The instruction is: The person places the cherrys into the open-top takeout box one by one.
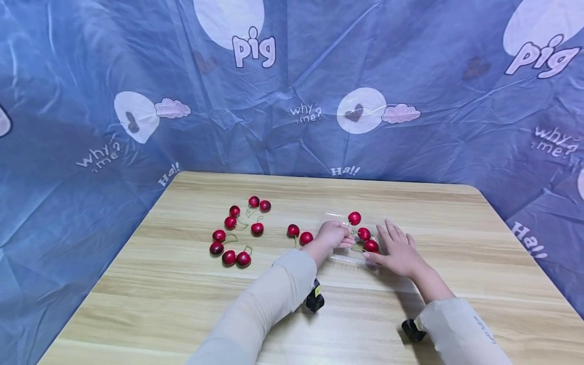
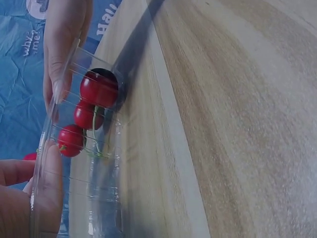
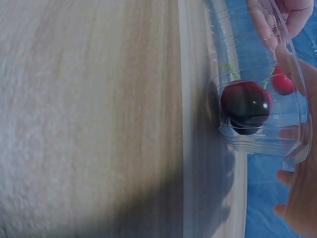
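A clear plastic tray [image 1: 339, 258] stands on the wooden table with red cherries in its right part. My left hand [image 1: 334, 234] is over the tray's left half, fingers curled and fingertips pinched together at the cherry stems. One cherry [image 1: 354, 218] shows just beyond those fingertips; two others, a middle cherry [image 1: 364, 233] and a front cherry [image 1: 371, 246], lie between my hands. My right hand [image 1: 398, 252] rests along the tray's right rim, fingers spread and thumb near the front cherry. Through the clear wall, the left wrist view shows green stems [image 2: 96, 131] below the cherries.
Two cherries [image 1: 293, 230] lie just left of the tray. Farther left, several more cherries [image 1: 230, 223] with stems are scattered in an arc. Blue printed cloth [image 1: 274, 142] hangs behind the table's back edge. Black wrist cameras [image 1: 315, 296] sit below both sleeves.
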The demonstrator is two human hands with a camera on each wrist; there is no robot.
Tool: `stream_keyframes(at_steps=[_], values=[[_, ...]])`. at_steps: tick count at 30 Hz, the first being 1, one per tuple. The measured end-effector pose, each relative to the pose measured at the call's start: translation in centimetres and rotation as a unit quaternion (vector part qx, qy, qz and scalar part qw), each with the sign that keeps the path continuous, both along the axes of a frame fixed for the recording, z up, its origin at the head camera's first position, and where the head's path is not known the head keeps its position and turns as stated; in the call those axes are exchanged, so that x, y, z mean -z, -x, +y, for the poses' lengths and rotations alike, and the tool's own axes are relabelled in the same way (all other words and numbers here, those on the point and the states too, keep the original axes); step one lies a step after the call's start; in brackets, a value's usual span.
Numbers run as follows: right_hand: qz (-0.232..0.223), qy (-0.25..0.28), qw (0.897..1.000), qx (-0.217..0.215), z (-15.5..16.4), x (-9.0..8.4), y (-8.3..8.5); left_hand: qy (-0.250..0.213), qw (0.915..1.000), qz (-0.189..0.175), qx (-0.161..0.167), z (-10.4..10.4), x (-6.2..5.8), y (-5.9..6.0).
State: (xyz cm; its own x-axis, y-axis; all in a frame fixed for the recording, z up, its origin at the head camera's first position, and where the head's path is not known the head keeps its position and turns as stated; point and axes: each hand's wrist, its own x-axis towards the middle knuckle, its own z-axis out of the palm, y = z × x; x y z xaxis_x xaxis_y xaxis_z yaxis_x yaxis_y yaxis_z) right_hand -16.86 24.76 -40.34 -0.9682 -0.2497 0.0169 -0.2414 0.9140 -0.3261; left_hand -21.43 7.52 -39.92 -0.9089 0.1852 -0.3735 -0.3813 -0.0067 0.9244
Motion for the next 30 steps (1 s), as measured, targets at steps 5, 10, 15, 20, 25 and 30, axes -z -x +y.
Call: stream_keyframes(at_steps=[5, 10, 15, 20, 25, 30], values=[[0.002, 0.000, 1.000, 0.000, 0.1, 0.1, 0.1, 0.018, 0.9998, -0.001, 0.010, 0.2, 0.3, 0.2], [0.002, -0.002, 1.000, -0.002, 0.1, 0.2, 0.1, 0.036, 0.9992, -0.001, 0.019, 0.4, 0.4, 0.2], [0.003, 0.001, 1.000, -0.004, 0.2, 0.2, 0.1, 0.060, 0.9977, -0.007, 0.029, 0.7, 0.4, 0.2], [0.003, 0.006, 1.000, -0.004, 0.1, 0.2, 0.1, 0.092, 0.9952, -0.010, 0.030, 0.9, 0.6, 0.5], [0.005, 0.009, 1.000, -0.005, 0.1, 0.2, 0.2, 0.116, 0.9930, -0.020, 0.010, 1.2, 0.7, 0.8], [0.005, 0.010, 1.000, -0.005, 0.2, 0.3, 0.2, 0.138, 0.9900, -0.030, -0.004, 1.3, 0.7, 1.0]])
